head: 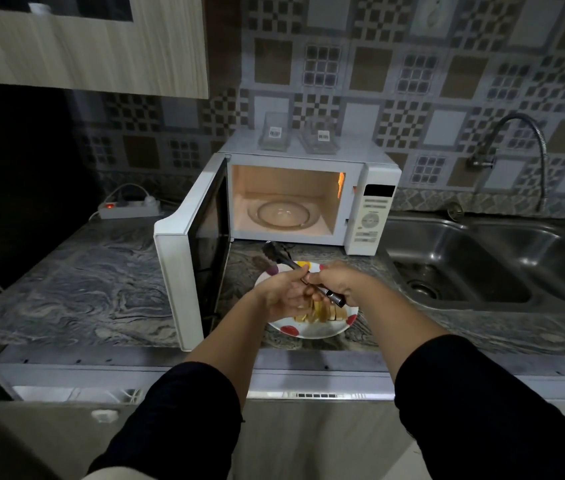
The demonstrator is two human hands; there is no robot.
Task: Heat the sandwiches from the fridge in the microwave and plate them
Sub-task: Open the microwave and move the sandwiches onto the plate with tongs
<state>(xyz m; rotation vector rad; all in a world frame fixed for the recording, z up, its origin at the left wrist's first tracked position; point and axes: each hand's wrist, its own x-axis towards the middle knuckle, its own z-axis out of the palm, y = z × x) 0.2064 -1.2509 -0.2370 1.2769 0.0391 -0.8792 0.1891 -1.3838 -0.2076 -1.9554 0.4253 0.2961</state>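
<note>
In front of the open, empty microwave [295, 199], sandwiches [322, 311] already lay plated; both hands, left hand [286, 292] and right hand [340, 282], gripped tongs [284, 259]; only tidying seemed left.

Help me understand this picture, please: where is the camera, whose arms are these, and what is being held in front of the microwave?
The single picture comes from a camera worn on a person's head, looking forward and down, so the arms in dark sleeves are the wearer's own. On the stone counter stands a white microwave with its door open, light on and glass turntable bare. In front of it is a spotted plate with sandwiches on it. The left hand and right hand meet over the plate around metal tongs. Two clear containers sit on top of the microwave; a steel sink lies to the right.
</note>
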